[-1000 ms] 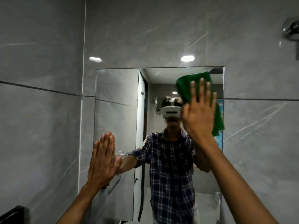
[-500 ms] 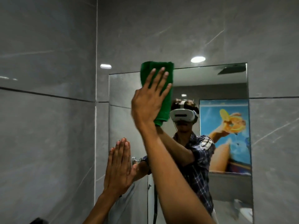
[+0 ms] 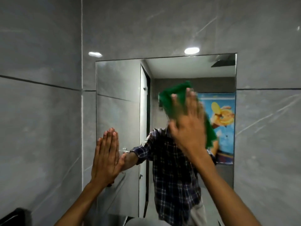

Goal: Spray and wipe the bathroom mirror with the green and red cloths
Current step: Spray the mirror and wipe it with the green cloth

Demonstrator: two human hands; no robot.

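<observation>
The rectangular bathroom mirror (image 3: pixel 117 98) hangs on the grey tiled wall ahead. My right hand (image 3: pixel 187 126) presses a folded green cloth (image 3: pixel 172 100) flat against the glass near the mirror's middle; both are motion-blurred. My left hand (image 3: pixel 105 158) rests flat on the mirror's lower left part, fingers together and pointing up, with nothing in it. No red cloth and no spray bottle are in view. The glass reflects a person in a checked shirt, whose head is covered by the cloth.
Grey tiled walls (image 3: pixel 40 128) meet in a corner just left of the mirror. A dark object (image 3: pixel 12 216) pokes in at the bottom left. The mirror reflects a white door (image 3: pixel 143 111) and a colourful poster (image 3: pixel 219 115).
My right hand has swept the green cloth from the mirror's top left down and right to its middle. My left hand stays planted on the glass.
</observation>
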